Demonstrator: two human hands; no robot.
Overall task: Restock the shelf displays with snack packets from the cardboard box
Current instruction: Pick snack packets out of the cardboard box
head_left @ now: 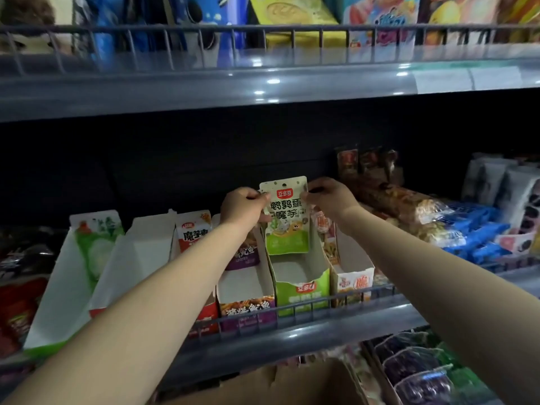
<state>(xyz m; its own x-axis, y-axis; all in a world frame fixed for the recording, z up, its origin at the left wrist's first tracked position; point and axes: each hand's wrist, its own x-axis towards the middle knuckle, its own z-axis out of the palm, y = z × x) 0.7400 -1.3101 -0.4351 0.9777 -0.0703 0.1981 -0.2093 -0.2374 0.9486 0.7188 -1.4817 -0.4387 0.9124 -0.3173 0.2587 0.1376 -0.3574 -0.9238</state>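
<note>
**Green packet held upright at the green display box**

A green and white snack packet (287, 217) is held upright by both hands, its lower edge sunk into the back of the green display box (298, 276), which serves as the landmark here. The packet's left edge is pinched between thumb and curled fingers of the left hand (242, 207); its right edge is pinched the same way by the right hand (327, 197). Each grip is pressed onto the packet near its top, level with the red logo.

The front part of the green display box is seen to be bare white card inside. Touching it on the left, a purple display box (248, 305) is found with 1 purple packet (244, 254) standing at its back. Further left of the green box, a red display box (194, 235) and 2 white, tilted boxes (87, 276) are lined up. Just right of the green box, a white and orange display box (355, 280) is placed. All are kept behind the wire rail (292, 311) of the shelf. Below the green box, at the bottom of the view, the open cardboard box (263, 384) is seen.
</note>
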